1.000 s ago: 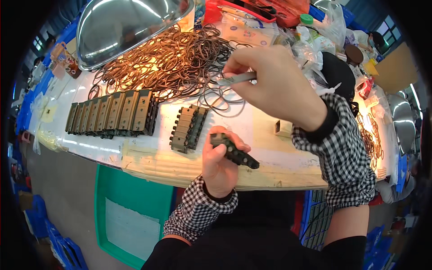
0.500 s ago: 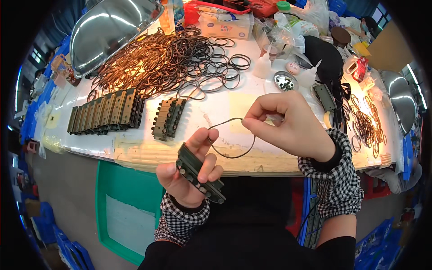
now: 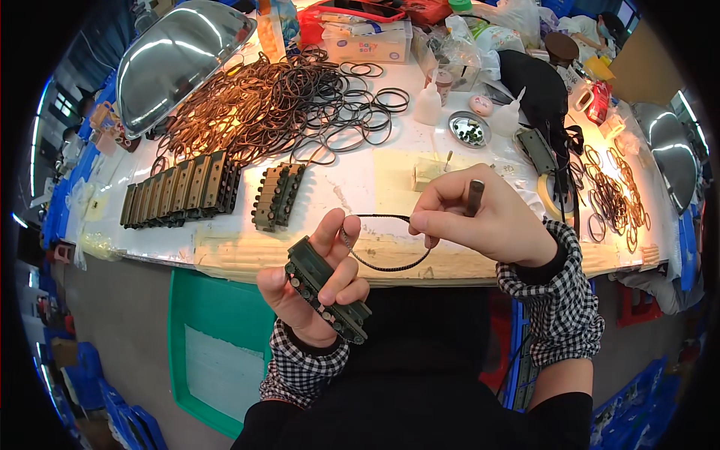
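my left hand is closed around a dark green toy track frame, held just below the edge of the surface. my right hand pinches a thin black rubber band stretched between both hands, with a small dark tool tucked in its fingers. more frames lie in a row beside a pile of bands.

Dk green track part, blk rubber band, b/w checked cuffs.

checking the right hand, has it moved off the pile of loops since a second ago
Yes: the right hand came back from the loop pile to the table's near edge.
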A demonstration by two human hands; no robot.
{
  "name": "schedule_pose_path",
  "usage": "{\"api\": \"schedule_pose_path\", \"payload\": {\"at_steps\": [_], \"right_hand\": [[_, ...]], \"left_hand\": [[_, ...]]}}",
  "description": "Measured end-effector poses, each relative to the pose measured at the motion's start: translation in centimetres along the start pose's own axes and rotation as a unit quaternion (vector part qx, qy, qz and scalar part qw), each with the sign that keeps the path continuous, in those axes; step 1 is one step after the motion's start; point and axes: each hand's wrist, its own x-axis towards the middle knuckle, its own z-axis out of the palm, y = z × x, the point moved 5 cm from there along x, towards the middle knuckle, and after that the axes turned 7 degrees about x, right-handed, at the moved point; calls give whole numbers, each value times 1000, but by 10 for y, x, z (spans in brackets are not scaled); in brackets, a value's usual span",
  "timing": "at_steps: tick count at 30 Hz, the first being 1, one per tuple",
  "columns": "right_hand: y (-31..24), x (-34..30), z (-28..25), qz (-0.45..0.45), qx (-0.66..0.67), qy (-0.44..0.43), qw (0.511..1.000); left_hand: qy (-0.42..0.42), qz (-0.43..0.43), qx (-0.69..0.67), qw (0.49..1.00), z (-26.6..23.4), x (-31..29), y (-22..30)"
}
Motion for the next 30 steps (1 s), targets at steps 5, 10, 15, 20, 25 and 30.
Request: {"api": "schedule_pose_path", "payload": {"at_steps": [5,10,15,20,25,30], "right_hand": [[1,-1,0,-5,2,-10,1000],[9,0,-5,-10,-24,13,1000],[-1,-2,-4,-78,-105,77,988],[2,-11,-1,-81,-115,102,985],[16,-9,5,-87,-20,54,995],[10,-11,-2,-79,7,87,993]], "left_hand": [[-11,3,-8,1000,-2,-2,-1],[-61,-4,5,998,1,0,-7],[-55,-21,26,998,-2,0,-12],[-17,-31,222,974,-3,1,-7],[-40,-61,207,976,-4,5,-13],[-57,-28,119,991,-4,7,-13]]}}
